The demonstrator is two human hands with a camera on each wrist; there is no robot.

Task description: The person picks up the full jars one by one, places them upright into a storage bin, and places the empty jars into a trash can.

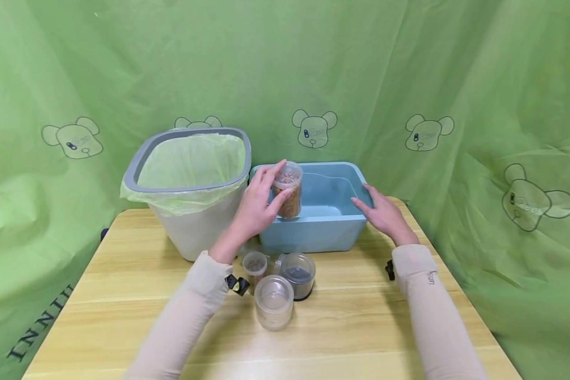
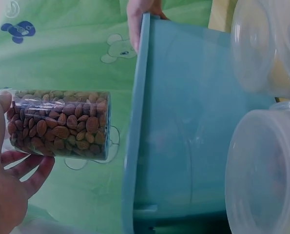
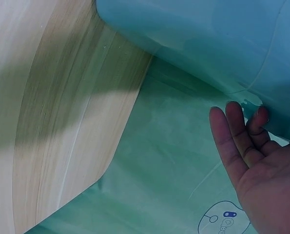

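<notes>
My left hand (image 1: pixel 256 207) grips a clear jar of brown almonds (image 1: pixel 291 203) by its lidded end. The jar is held up above the near side of a blue plastic tub (image 1: pixel 313 235). Through its wall in the left wrist view the almonds (image 2: pixel 62 124) fill most of it. At the tub's right end my right hand (image 1: pixel 387 214) holds the rim, thumb inside and fingers along the outside. Those fingers (image 3: pixel 240 141) lie loosely against the outer wall in the right wrist view. A thin pale string (image 1: pixel 330 177) hangs inside the tub.
Left of the tub stands a white bin (image 1: pixel 185 227) with a grey rim and green liner. In front are an empty-looking clear jar (image 1: pixel 274 306), a jar with dark contents (image 1: pixel 298 277) and a slimmer jar (image 1: pixel 255 264) partly behind my left wrist. All stand on a wooden table (image 1: pixel 351 338).
</notes>
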